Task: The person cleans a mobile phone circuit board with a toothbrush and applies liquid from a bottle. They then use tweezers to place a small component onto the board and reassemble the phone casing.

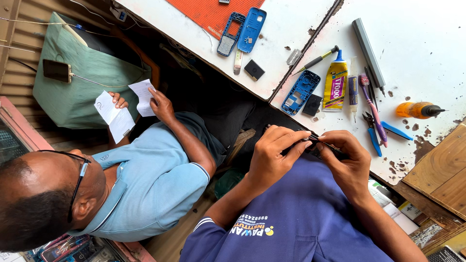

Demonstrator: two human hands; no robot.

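Both hands are up close at the worktop's [427, 43] edge, the left hand [274, 157] and the right hand [347, 162] sharing one slim dark phone body [323, 147] between them. The left grip is clenched over one end, fingers laid flat along the top, while the right grip pinches the other end, thumb and fingertips bracing it, likely so the piece stays steady over the lap rather than flat on the surface. Just beyond the hands, tools lie within easy reach: a yellow glue tube [335, 83], a blue phone frame [301, 92] with a small black battery [312, 105] touching it, blue-handled pliers [373, 132], a purple brush [371, 104] and a grey bar-shaped tool [368, 50]. An orange bottle [416, 110] lies on its side further out. Across the gap sit two more blue phone shells [242, 31] by an orange mat [213, 14]. Beside all this, another person in a light blue shirt [155, 179] holds paper slips [121, 109].
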